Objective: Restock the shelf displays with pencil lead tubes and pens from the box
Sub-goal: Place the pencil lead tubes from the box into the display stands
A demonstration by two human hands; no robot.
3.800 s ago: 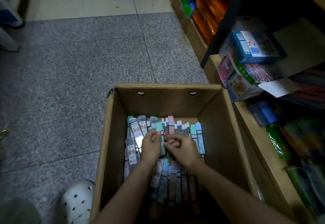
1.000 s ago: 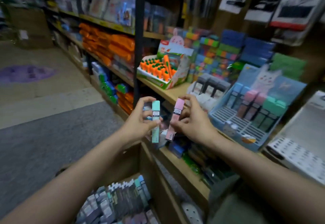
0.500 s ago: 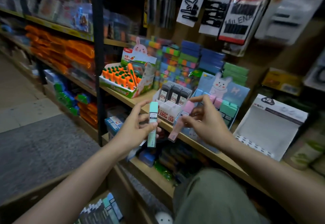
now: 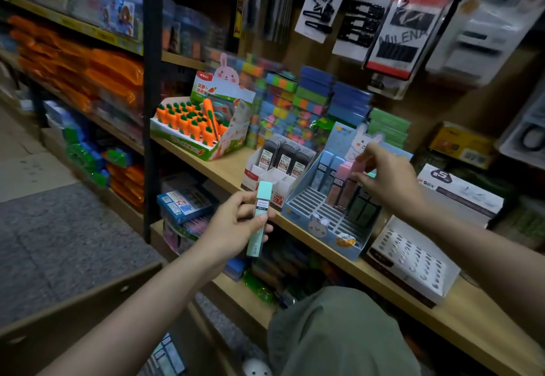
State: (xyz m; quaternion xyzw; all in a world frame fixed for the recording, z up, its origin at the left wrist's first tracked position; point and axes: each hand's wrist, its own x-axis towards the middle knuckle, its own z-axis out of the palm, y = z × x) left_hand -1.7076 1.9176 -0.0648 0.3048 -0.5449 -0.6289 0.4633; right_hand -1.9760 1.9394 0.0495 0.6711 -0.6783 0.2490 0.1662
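Observation:
My left hand grips a mint-green lead tube upright, in front of the shelf edge. My right hand pinches the top of a pink lead tube that stands in the slotted blue bunny display on the wooden shelf. Blue, pink and green tubes stand in the display's back rows. The cardboard box is at the bottom left, with several tubes showing inside it.
A white display with black lead cases stands left of the bunny display, and a carrot-eraser box further left. A white perforated tray sits to the right. Hair clips hang above. My knee is below the shelf.
My right hand has moved right and away from me, carrying the pink tube into the bunny display. My left hand has stayed put with the green tube.

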